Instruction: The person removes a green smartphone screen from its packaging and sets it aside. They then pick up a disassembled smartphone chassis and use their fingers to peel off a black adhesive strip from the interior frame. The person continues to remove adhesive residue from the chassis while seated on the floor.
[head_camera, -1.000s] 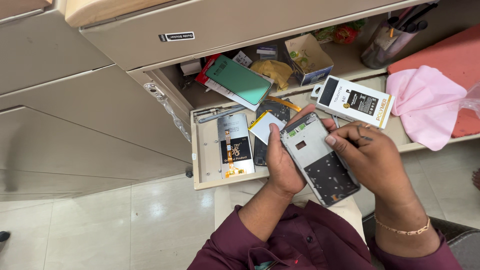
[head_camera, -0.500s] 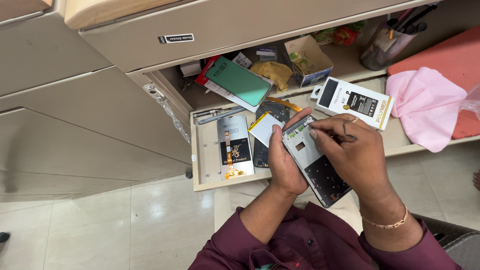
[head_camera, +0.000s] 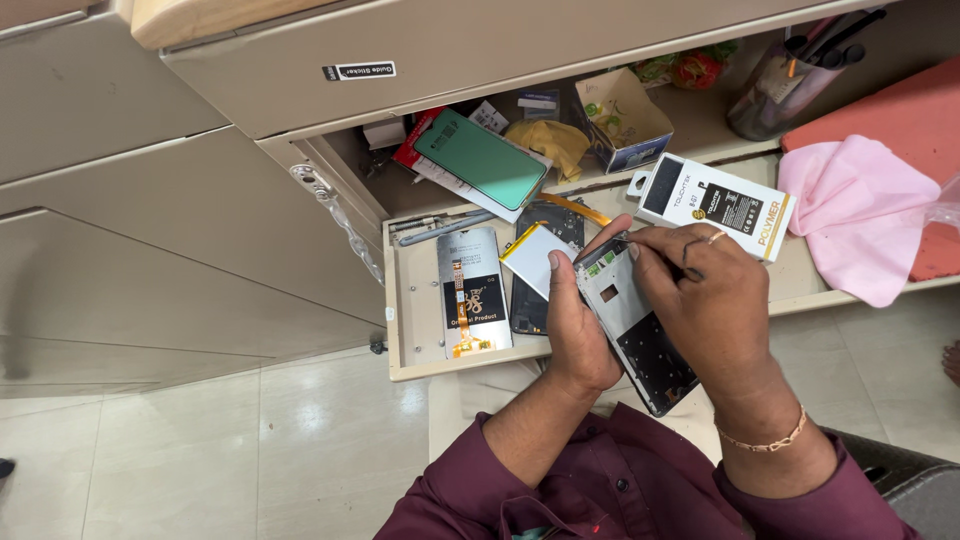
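Left hand (head_camera: 578, 335) fingers clamp the opened phone frame (head_camera: 635, 325) steady above the pull-out tray (head_camera: 410, 330), so right hand (head_camera: 710, 300) fingers, pinched closed on a thin tool, can work its top edge.

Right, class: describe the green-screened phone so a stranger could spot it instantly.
Start at the pulled-out beige tray under the drawers. Behind it, on the cluttered shelf, the phone lies tilted on red packaging. Its plain green face is the only one here.

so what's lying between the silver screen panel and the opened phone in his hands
In the head view, a dark phone part with a white-and-yellow battery on it lies between silver panel and opened phone.
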